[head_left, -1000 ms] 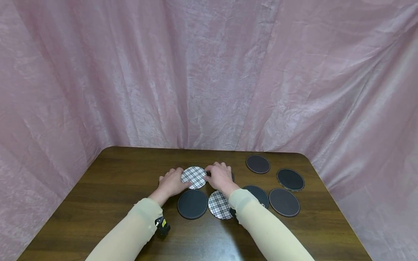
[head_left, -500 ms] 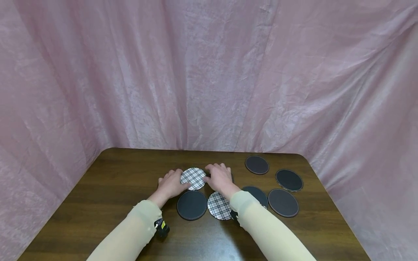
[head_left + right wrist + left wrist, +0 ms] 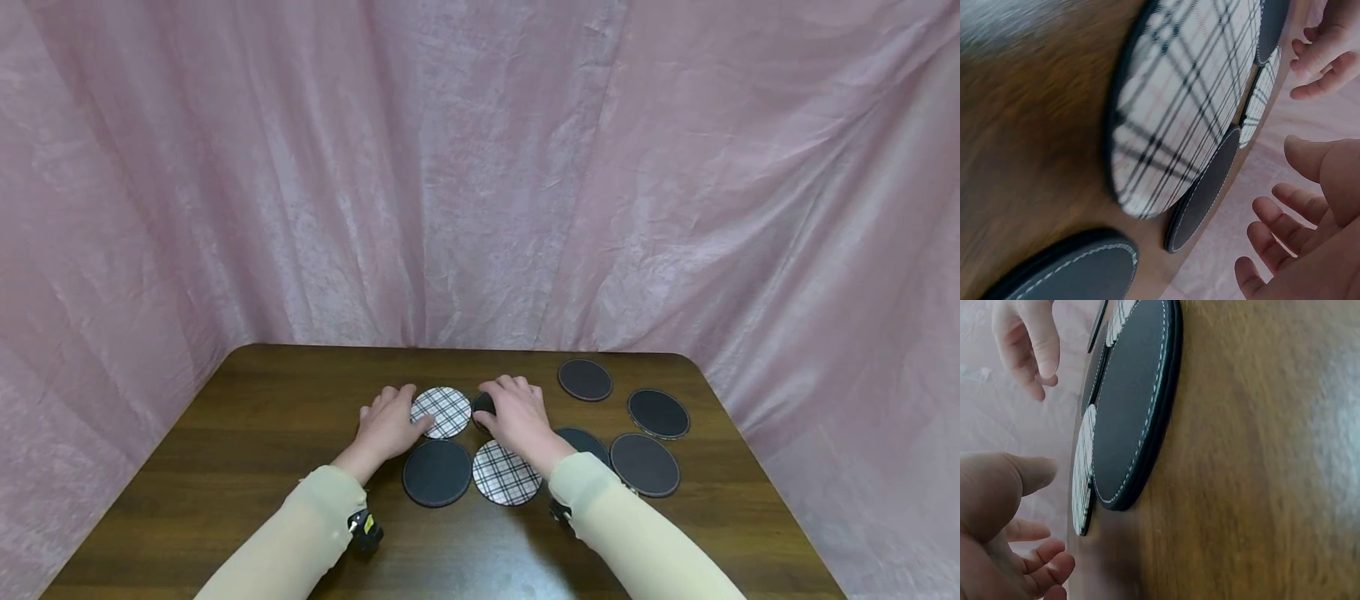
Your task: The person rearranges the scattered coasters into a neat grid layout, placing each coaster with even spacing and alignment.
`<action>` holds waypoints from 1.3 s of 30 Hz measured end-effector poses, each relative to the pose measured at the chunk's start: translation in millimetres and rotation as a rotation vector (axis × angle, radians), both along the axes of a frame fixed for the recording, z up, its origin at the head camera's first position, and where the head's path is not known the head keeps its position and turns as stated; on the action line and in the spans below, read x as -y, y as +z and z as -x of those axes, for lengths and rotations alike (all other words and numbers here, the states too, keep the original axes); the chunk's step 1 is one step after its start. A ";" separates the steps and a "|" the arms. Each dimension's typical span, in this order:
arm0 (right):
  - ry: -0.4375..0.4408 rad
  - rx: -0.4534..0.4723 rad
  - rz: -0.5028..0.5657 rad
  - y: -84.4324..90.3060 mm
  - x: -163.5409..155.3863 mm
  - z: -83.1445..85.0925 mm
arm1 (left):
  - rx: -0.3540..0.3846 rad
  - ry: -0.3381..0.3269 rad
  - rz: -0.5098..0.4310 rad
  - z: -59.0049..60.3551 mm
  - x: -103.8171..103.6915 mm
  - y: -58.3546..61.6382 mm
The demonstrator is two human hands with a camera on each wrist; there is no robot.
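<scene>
Left hand (image 3: 387,426), grip open, touches the plaid coaster (image 3: 442,411) at its 9 o'clock edge. Right hand (image 3: 520,414), grip open, covers a dark coaster (image 3: 483,404) at the plaid coaster's 3 o'clock.

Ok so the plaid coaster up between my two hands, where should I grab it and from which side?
The far plaid coaster lies flat on the table, a thin disc with no handle. Probably best to pinch its left rim, which the left hand is next to; the right hand covers a dark coaster against its right edge.
</scene>
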State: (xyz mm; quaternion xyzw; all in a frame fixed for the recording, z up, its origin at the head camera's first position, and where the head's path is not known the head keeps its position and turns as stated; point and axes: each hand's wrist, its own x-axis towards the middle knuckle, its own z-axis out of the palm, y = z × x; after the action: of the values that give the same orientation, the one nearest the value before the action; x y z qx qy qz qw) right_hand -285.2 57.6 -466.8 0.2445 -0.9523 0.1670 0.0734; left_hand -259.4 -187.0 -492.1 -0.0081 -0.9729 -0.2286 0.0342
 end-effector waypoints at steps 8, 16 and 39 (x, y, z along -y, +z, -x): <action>0.006 0.010 -0.017 -1.2 -14.8 -2.4 | -0.041 -0.008 -0.013 -3.9 -1.2 1.5; 0.025 0.058 -0.039 0.0 -31.6 -9.9 | -0.049 -0.057 0.023 -8.0 -16.2 7.1; -0.038 0.075 -0.064 0.5 -95.6 -41.4 | -0.154 -0.231 0.085 -29.9 -67.7 24.2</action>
State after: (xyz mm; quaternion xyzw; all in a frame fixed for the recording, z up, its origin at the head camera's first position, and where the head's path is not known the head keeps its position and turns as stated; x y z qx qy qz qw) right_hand -243.8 153.2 -466.4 0.2224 -0.9637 0.1441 0.0329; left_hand -229.5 -119.3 -467.9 -0.1388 -0.9688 -0.1885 0.0817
